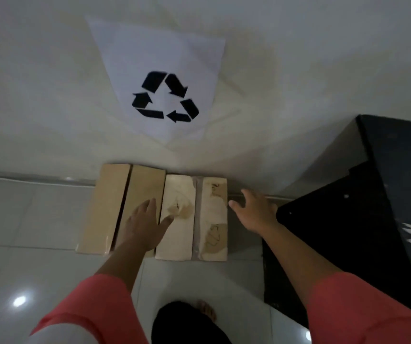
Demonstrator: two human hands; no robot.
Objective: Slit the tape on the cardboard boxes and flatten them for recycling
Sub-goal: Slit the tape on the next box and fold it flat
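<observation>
The left hand [142, 224] presses flat, fingers straight, on the brown box [115, 207]; the right hand [255, 212] hovers spread beside the pale box [194, 219].

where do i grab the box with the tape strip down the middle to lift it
Take the taped box by its right long edge, coming from the right. It lies flat, its left side butts against the plain box and its far end meets the wall, so that edge is free, and the right hand hovers open beside it.
</observation>
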